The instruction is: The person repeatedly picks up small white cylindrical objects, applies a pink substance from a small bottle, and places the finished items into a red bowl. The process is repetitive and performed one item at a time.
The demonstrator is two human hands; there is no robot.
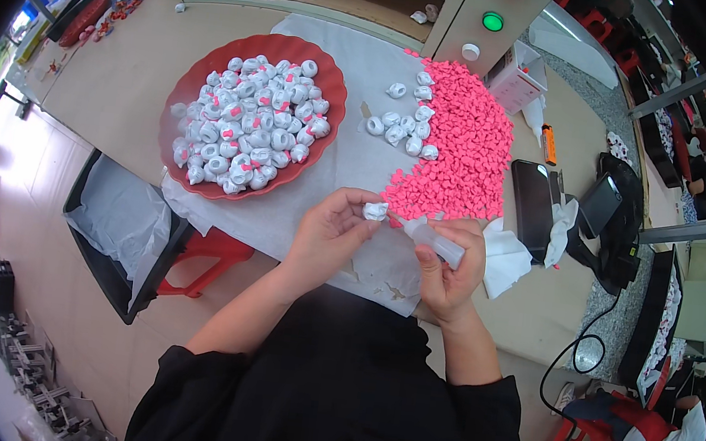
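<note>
Between its thumb and fingers my left hand (pixel 329 235) pinches a small white rounded piece (pixel 375 212). My right hand (pixel 454 271) is wrapped round a translucent squeeze bottle (pixel 440 243), its narrow tip pointing at the white piece; whether they touch I cannot tell. Just beyond both hands spreads a large heap of small pink pieces (pixel 467 138). Several loose white pieces (pixel 398 130) lie along the heap's left edge. A red scalloped bowl (pixel 187 71) to the left holds many similar white pieces, some with pink bits showing on them.
White paper (pixel 351 164) covers part of the table. At the right lie a dark phone (pixel 531 197), tissue (pixel 505 260), an orange lighter (pixel 549 144) and a cabled black device (pixel 618 225). A cabinet (pixel 461 32) with lit buttons stands behind; a lined black crate (pixel 121 229) sits lower left. Another person sits lower right.
</note>
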